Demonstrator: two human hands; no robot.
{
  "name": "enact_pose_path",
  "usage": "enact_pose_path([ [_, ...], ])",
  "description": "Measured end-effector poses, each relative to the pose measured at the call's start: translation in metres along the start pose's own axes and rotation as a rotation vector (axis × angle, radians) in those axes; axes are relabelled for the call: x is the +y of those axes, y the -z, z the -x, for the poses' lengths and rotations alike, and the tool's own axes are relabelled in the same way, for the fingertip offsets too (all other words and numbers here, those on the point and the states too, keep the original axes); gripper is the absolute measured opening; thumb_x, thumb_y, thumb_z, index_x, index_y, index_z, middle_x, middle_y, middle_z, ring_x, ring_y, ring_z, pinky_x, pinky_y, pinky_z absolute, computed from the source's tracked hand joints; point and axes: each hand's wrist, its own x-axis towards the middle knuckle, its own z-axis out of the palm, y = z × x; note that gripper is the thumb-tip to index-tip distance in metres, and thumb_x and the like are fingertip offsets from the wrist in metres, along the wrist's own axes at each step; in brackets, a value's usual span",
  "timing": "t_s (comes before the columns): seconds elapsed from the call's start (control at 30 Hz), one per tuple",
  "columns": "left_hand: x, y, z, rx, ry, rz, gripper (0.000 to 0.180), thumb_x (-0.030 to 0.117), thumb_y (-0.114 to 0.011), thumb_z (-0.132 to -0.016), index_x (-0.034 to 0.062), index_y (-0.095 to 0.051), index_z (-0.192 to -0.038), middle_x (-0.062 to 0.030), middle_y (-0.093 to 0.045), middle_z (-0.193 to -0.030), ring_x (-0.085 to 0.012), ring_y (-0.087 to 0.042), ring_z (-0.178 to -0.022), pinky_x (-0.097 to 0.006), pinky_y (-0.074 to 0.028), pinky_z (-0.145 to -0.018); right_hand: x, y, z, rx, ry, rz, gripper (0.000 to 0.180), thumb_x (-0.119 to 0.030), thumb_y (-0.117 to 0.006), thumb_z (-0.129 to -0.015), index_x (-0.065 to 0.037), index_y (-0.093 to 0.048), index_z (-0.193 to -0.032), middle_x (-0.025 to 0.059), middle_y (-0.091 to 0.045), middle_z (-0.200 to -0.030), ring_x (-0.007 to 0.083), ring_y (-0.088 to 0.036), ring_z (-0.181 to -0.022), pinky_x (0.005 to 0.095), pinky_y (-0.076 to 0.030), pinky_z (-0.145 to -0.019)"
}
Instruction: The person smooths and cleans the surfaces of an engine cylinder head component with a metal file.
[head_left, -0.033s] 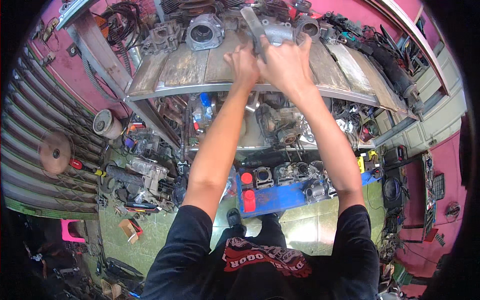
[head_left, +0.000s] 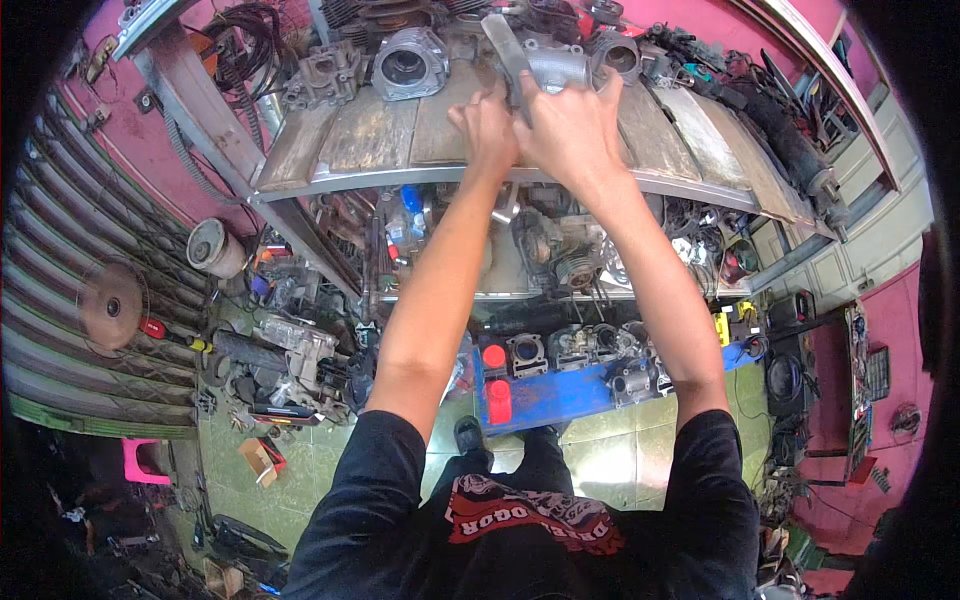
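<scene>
Both arms reach forward over a shelf of worn wooden boards [head_left: 370,133]. In my right hand [head_left: 572,132] is a flat grey metal bar [head_left: 508,50], which slants up and to the left past the fingers. Just beyond that hand lies a silver metal engine part [head_left: 556,64], its near side hidden by the fingers. My left hand [head_left: 486,132] is curled close beside the right one; what its fingers hold, if anything, is hidden. A round-bored engine casting [head_left: 410,64] stands left of the hands, and another bored part [head_left: 614,56] sits to their right.
Farther left on the shelf is a grey casting [head_left: 325,76]. Dark shock-absorber-like parts [head_left: 790,155] lie at the right end. Below, a blue bench [head_left: 560,398] carries engine parts and red containers [head_left: 497,400]. A metal post [head_left: 200,100] rises at the left.
</scene>
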Motion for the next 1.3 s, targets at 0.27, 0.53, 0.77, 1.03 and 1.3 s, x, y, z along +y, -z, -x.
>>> enact_pose_path([
  [0.27, 0.022, -0.003, 0.009, 0.095, 0.006, -0.036, 0.027, 0.029, -0.062, -0.086, 0.0117, -0.074, -0.103, -0.0138, -0.074, -0.098, -0.0318, -0.061, -0.117, -0.054, -0.032, -0.092, -0.003, -0.009, -0.011, -0.018, 0.057, 0.019, 0.032, -0.027, -0.063, -0.083, -0.006, -0.075, -0.105, 0.0134, -0.069, -0.062, 0.0315, -0.072, -0.065, 0.0681, -0.031, -0.097],
  [0.53, 0.013, -0.013, 0.007, 0.121, 0.015, -0.044, 0.023, 0.030, -0.064, -0.085, 0.0129, -0.077, -0.093, -0.0129, -0.075, -0.101, -0.0334, -0.060, -0.120, -0.058, -0.029, -0.097, -0.001, -0.020, -0.012, 0.041, 0.042, -0.068, 0.025, -0.028, -0.063, -0.083, -0.008, -0.075, -0.075, 0.0126, -0.069, -0.060, 0.0308, -0.071, -0.057, 0.0714, -0.031, -0.092],
  [0.77, 0.006, -0.005, 0.010, 0.115, 0.028, -0.039, 0.021, 0.028, -0.063, -0.085, 0.0149, -0.078, -0.093, -0.0102, -0.076, -0.095, -0.0315, -0.061, -0.121, -0.057, -0.030, -0.096, -0.008, -0.006, -0.007, 0.056, 0.044, -0.029, 0.026, -0.027, -0.065, -0.081, -0.007, -0.075, -0.094, 0.0131, -0.068, -0.059, 0.0312, -0.071, -0.059, 0.0684, -0.031, -0.096],
  [1.03, 0.002, -0.003, 0.008, 0.049, 0.090, -0.100, 0.022, 0.025, -0.065, -0.084, 0.0142, -0.078, -0.098, -0.0098, -0.076, -0.093, -0.0302, -0.061, -0.122, -0.058, -0.029, -0.099, -0.011, 0.004, -0.004, -0.066, -0.005, 0.001, 0.040, -0.027, -0.065, -0.082, -0.011, -0.072, -0.118, 0.0142, -0.068, -0.063, 0.0315, -0.072, -0.065, 0.0648, -0.034, -0.097],
  [1.3, 0.014, -0.002, 0.009, 0.092, 0.098, -0.055, 0.022, 0.025, -0.065, -0.082, 0.0081, -0.079, -0.086, -0.0181, -0.075, -0.091, -0.0308, -0.063, -0.120, -0.056, -0.029, -0.103, 0.004, -0.008, 0.006, -0.092, -0.022, 0.001, 0.049, -0.030, -0.067, -0.082, -0.016, -0.070, -0.129, 0.0139, -0.068, -0.063, 0.0320, -0.072, -0.065, 0.0632, -0.032, -0.103],
])
